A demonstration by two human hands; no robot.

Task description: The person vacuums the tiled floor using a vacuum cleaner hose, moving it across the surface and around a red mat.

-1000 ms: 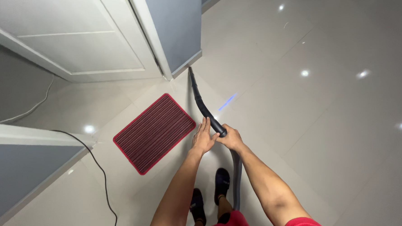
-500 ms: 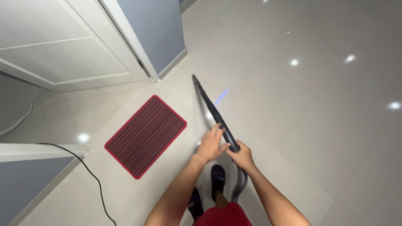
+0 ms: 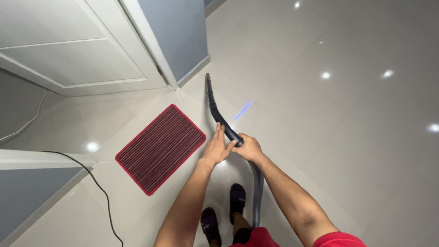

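Just right of the red ribbed mat, on glossy pale floor tiles: both hands on a black vacuum wand. Right hand curled shut around the wand's upper end, fingers wrapped, knuckles up, right where the rigid black tube meets the grey hose. Left hand mostly open, fingers straight and together, laid flat along the wand's left side; touching, not clearly wrapped around it. Hands touching each other at the wand, both on the mat's right edge side, clear of the mat itself. Wand running up and away from the hands, bending slightly, narrow tip low at the floor beyond the mat's far right corner, near the foot of the white door frame and the grey-blue wall panel; actual tip contact with the floor hard to confirm. Hose dropping back from the right hand toward the body, passing just right of two dark slippers, which stand below the mat's near corner. White panelled door open, beyond the mat's far side. Thin black cable snaking over the tiles left of the mat, well apart from the hands; thinner white cable further left on the floor past the doorway. Ceiling light reflections scattered on the tiles right of the wand. Red shorts and a red sleeve at the bottom edge.
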